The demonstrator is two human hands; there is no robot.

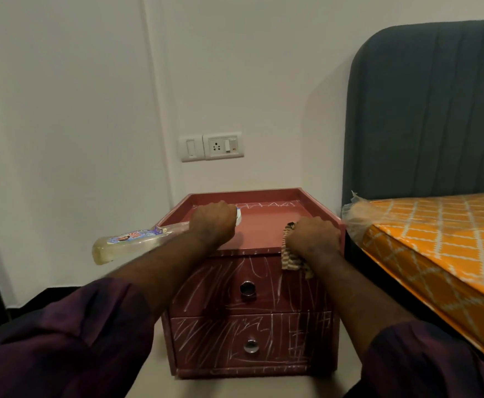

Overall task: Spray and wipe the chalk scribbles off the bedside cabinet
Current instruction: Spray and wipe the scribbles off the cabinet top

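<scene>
Fingers of left hand (213, 222) grip spray bottle (131, 242), right hand (312, 238) clutches cloth (291, 259); cabinet (263, 229) top nearly clean, 2 drawer fronts (215, 334) still scribbled.

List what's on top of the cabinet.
Chalk zigzag along the top's back edge. Left hand holds the spray bottle over it; right hand grips a striped cloth at the front right. Surface under both hands is hidden.

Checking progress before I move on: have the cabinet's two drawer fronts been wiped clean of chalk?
No; white chalk scribbles cover both the upper drawer and the lower drawer.
</scene>
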